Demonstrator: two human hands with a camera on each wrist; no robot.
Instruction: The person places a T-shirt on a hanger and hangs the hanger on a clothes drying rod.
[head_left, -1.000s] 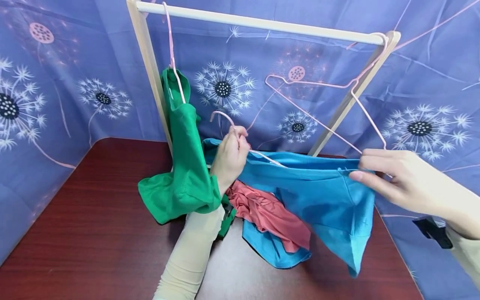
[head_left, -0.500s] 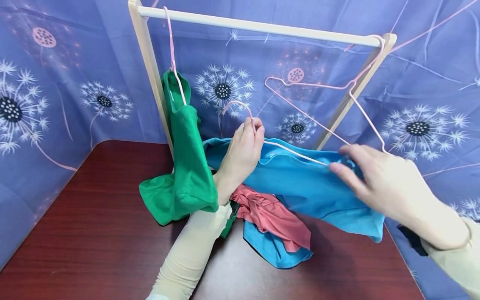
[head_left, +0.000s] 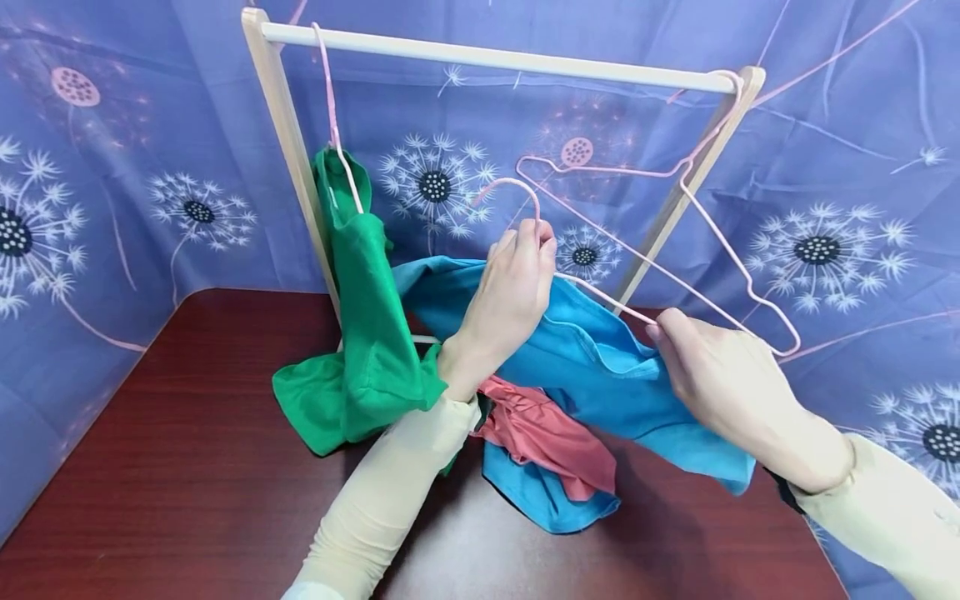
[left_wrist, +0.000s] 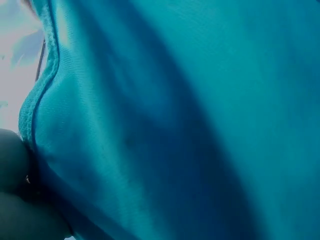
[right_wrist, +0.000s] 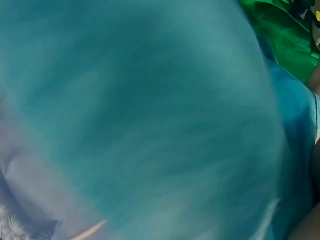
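Observation:
My left hand (head_left: 513, 287) grips a pink clothes hanger (head_left: 603, 293) just below its hook, which curves up above the fingers. One arm of this hanger slopes down to the right along the open edge of a blue garment (head_left: 592, 367). At that arm's far part, my right hand (head_left: 723, 379) pinches the hanger between thumb and forefinger. The garment's edge runs under that hand; whether the fingers also hold cloth I cannot tell. Blue cloth (left_wrist: 150, 120) fills most of the left wrist view, and blurred blue cloth (right_wrist: 150, 110) covers most of the right wrist view.
A wooden rack with a white rail (head_left: 487, 54) stands behind. On its left hangs a green garment (head_left: 367, 317), draped against the left forearm. A bare pink hanger (head_left: 607, 171) hangs at right, close behind the right hand. Crumpled red cloth (head_left: 551, 433) lies on the brown table (head_left: 187, 483).
The left hand and its hanger have moved right and slightly up. The right hand, earlier at the garment's right edge, has come left onto the hanger's arm, and the garment's right side has folded in.

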